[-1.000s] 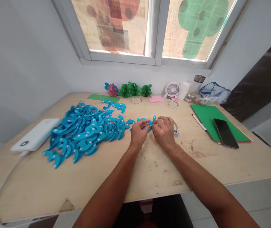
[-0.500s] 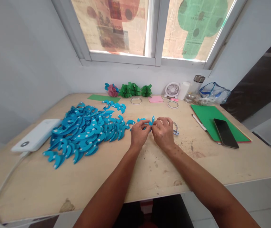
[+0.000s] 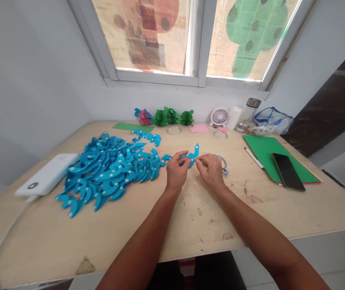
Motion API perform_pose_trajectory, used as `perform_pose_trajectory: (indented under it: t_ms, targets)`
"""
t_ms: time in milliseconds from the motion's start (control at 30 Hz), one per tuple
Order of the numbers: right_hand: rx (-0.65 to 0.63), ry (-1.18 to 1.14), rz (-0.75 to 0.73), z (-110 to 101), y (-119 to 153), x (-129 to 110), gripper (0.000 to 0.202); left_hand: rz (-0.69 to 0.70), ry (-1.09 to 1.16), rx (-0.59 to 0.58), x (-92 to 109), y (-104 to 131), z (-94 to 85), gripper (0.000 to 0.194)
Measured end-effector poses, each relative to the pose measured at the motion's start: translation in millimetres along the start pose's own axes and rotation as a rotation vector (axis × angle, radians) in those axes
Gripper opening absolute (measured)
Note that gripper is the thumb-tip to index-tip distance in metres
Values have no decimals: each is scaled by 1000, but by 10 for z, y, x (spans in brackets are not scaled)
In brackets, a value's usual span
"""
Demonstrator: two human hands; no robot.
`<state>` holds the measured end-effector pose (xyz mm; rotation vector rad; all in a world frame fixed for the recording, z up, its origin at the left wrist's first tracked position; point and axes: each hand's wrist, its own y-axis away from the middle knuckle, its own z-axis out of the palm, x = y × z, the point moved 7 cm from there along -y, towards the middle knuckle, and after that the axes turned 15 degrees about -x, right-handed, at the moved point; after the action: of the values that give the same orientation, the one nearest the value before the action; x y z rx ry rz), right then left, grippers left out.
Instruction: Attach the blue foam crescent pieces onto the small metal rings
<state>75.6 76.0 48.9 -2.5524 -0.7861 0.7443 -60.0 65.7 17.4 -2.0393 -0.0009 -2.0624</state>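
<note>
My left hand pinches a curved blue paper piece between thumb and fingers. White squares show on the paper, and one end of it points up. Close to its lower right edge is my right hand, thumb and fingertips pressed together; whatever they hold is too small to make out. Left of my hands spreads a large heap of similar blue paper pieces, many with white squares. Partly hidden behind my right hand lie a tape roll and a light blue handle.
Left stands a white power bank with a cable. Tape rolls, pink paper, green paper flowers, a small fan and a bottle line the back. Right are green sheets, a pen and a phone.
My right hand has drawn slightly right, away from my left. More of the blue paper piece shows between them. The camera view has shifted slightly.
</note>
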Motion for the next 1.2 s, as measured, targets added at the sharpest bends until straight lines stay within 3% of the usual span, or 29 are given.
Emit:
perform_pose_trajectory:
  t_ms: [300, 467, 700, 900, 1033, 1200]
  targets:
    - [-31, -598, 211, 193, -17, 294, 18, 6, -87, -73, 38, 4, 77, 32]
    - [-91, -858, 365, 279, -3, 351, 20, -44, 35, -115, -52, -1, 121, 35]
    - [-36, -951, 303, 193, -36, 370, 21, -190, 392, -192, -158, 12, 168, 46]
    - [-7, -980, 338, 193, -29, 469, 21, -268, 869, -368, -101, 63, 274, 36]
    - [-54, -894, 275, 148, -52, 386, 19, -243, 955, -401, -67, 78, 291, 32]
    - [-26, -696, 177, 35, -67, 282, 15, -231, 941, -399, -83, 74, 312, 30]
